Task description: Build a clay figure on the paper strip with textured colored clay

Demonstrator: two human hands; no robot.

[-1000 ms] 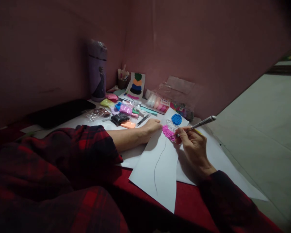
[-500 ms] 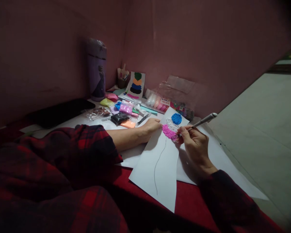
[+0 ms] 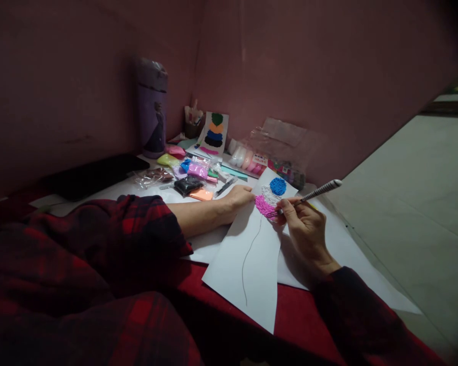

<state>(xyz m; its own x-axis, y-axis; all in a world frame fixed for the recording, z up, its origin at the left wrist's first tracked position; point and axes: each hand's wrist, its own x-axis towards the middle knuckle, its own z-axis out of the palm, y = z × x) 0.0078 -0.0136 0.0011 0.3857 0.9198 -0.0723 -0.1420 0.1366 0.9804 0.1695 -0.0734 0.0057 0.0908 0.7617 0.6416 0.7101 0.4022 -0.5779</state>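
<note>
A white card (image 3: 248,254) lies slanted before me, with a thin curved line drawn on its lower part. Near its top are textured patches: blue (image 3: 278,186), white (image 3: 270,195) and pink (image 3: 265,207). My left hand (image 3: 237,202) grips the card's left edge, its fingertips partly hidden. In my right hand (image 3: 307,229) is a striped pen-like tool (image 3: 317,190), pinched between thumb and fingers, its tip at the right part of the pink patch.
Packets of coloured clay (image 3: 197,171) lie beyond my left forearm. Behind them are a purple bottle (image 3: 152,114), a decorated card (image 3: 215,133) and a clear bag of clay (image 3: 255,157). A dark flat object (image 3: 99,175) lies at left.
My right hand and the tool tip have shifted slightly left over the pink patch. My left hand keeps its hold on the card.
</note>
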